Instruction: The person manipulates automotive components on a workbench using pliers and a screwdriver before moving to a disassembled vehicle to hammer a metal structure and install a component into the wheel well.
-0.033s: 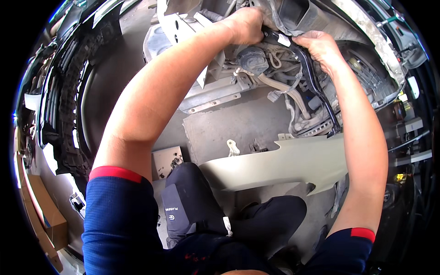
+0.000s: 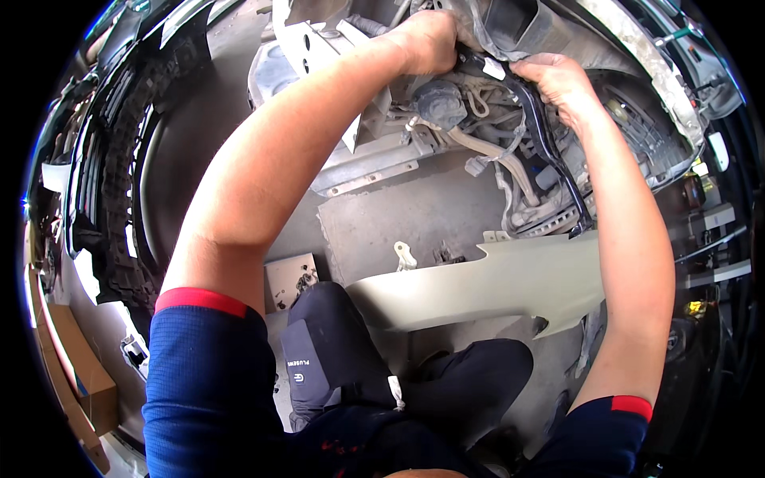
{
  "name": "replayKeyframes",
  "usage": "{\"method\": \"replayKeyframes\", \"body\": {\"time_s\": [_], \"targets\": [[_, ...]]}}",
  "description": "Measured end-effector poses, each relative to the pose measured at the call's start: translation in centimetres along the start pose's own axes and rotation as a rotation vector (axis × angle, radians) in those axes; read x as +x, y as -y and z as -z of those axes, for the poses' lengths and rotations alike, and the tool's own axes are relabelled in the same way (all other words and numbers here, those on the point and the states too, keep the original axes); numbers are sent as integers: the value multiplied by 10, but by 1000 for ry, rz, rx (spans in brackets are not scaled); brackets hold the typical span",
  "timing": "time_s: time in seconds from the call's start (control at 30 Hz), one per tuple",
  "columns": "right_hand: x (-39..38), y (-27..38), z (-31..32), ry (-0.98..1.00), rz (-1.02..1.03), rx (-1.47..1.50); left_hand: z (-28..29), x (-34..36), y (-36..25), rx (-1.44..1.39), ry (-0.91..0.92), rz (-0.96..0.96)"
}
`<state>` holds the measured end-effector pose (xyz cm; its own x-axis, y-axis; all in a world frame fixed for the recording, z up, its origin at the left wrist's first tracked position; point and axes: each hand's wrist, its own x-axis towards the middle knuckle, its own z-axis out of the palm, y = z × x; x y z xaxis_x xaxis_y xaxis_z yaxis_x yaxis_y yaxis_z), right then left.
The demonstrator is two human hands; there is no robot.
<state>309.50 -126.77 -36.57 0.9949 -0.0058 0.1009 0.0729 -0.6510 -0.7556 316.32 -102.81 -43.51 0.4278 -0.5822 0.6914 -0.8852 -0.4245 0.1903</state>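
Observation:
Both my arms reach up into the stripped front corner of a car. My left hand (image 2: 426, 40) is curled around the upper end of a black hose (image 2: 550, 151), close to a white tag on it. My right hand (image 2: 558, 80) grips the same hose a little further right, where it bends and runs down toward the brake disc (image 2: 550, 223). Between my hands sit a dark round part (image 2: 437, 102) and pale pipes (image 2: 498, 155). My fingertips are hidden behind the bodywork.
A beige fender panel (image 2: 494, 279) lies on the concrete floor in front of my knees. A small tray of dark screws (image 2: 291, 279) is beside my left knee. A detached black bumper (image 2: 111, 183) leans at the left, with a cardboard box (image 2: 80, 374) below it.

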Motion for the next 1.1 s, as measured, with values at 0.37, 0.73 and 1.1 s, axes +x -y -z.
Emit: {"method": "replayKeyframes", "body": {"time_s": [0.37, 0.73, 1.1], "targets": [[14, -13, 16, 87, 84, -231, 1, 3, -22, -242, 124, 371], [10, -21, 0, -101, -9, -105, -9, -8, -23, 199, 48, -39], [-5, -13, 1, -28, 173, -119, 5, -3, -32, -20, 172, 259]]}}
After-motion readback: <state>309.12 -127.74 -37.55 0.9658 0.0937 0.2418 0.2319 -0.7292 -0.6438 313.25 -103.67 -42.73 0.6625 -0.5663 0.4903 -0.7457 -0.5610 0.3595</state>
